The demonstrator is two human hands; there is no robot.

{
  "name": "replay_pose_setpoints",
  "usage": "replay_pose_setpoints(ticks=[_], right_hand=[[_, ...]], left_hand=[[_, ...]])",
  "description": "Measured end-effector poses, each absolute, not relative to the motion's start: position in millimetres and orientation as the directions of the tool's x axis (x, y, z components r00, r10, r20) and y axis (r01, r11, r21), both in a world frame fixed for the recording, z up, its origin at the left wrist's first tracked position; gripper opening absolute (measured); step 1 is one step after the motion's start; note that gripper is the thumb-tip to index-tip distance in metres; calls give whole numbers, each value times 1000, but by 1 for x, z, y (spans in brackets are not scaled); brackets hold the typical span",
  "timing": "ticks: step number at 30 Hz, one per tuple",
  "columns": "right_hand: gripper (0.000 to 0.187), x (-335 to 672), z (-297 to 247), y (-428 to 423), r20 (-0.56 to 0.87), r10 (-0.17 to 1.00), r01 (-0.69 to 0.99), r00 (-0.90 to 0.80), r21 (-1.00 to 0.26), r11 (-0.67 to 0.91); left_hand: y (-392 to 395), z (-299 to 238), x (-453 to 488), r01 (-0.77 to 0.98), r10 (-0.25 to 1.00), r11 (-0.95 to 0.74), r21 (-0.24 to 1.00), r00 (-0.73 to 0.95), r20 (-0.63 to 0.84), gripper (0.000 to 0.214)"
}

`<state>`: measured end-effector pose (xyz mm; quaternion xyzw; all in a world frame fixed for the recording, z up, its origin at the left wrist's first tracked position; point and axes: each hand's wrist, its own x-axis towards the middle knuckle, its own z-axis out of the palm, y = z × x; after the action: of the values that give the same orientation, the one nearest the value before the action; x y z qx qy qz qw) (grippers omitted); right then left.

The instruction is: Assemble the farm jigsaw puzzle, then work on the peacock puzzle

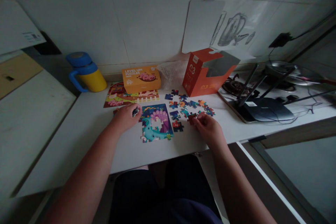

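A partly built jigsaw puzzle (156, 123) in blue, purple and teal lies on the white counter (86, 136), with gaps in its middle. My left hand (126, 116) rests at the puzzle's left edge, fingers curled round a small dark piece (135, 111). My right hand (207, 126) sits to the puzzle's right and pinches a dark reddish piece (191, 117) at its fingertips. Several loose pieces (189, 105) lie scattered between the puzzle and the orange box.
A finished puzzle picture (118, 98) and a yellow puzzle box (141, 78) lie behind. An open orange box (203, 71) stands at the back; a blue-and-yellow jug (85, 71) at the left. A gas hob (244, 87) with a black router (267, 109) and cables lies right.
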<state>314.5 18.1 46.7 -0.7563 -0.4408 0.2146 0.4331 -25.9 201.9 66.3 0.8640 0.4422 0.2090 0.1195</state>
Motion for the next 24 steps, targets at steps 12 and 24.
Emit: replay_pose_setpoints(ticks=[12, 24], right_hand=[[36, 304, 54, 7, 77, 864, 793, 498, -443, -418], [28, 219, 75, 12, 84, 970, 638, 228, -766, -83]], left_hand=[[199, 67, -27, 756, 847, -530, 385, 488, 209, 40], [154, 82, 5, 670, 743, -657, 344, 654, 145, 66]])
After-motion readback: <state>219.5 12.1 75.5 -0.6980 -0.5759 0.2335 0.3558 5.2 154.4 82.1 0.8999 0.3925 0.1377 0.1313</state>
